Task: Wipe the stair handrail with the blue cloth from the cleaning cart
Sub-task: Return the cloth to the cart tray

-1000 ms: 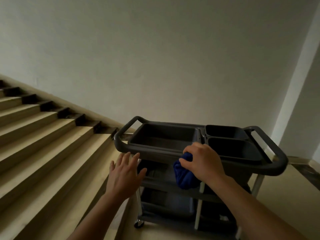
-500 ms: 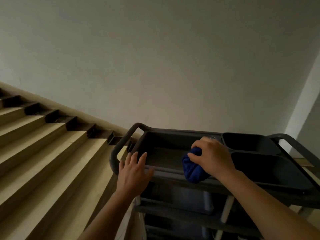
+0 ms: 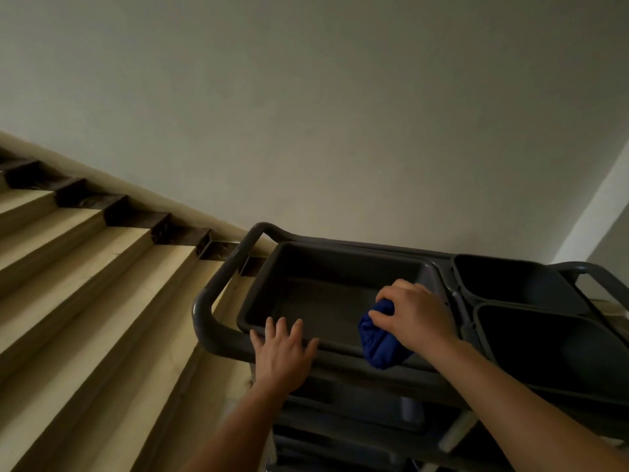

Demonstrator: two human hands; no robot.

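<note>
A dark grey cleaning cart point(image 3: 218, 291) stands at the foot of the stairs, its large top tray point(image 3: 326, 267) in front of me. My right hand point(image 3: 417, 315) is shut on a bunched blue cloth point(image 3: 379, 345), held over the tray's near rim. My left hand point(image 3: 282, 356) hovers open with fingers spread at the tray's near left corner; I cannot tell if it touches the cart. No handrail is in view.
Beige stairs point(image 3: 85, 284) with dark risers climb to the left of the cart. Two smaller grey bins point(image 3: 531, 301) sit on the cart's right side. A plain white wall point(image 3: 306, 114) fills the background. Lower cart shelves show beneath my arms.
My right hand has carried the blue cloth up from the cart's front side to over the top tray's rim. The view has moved closer to the cart. My left hand stays open.
</note>
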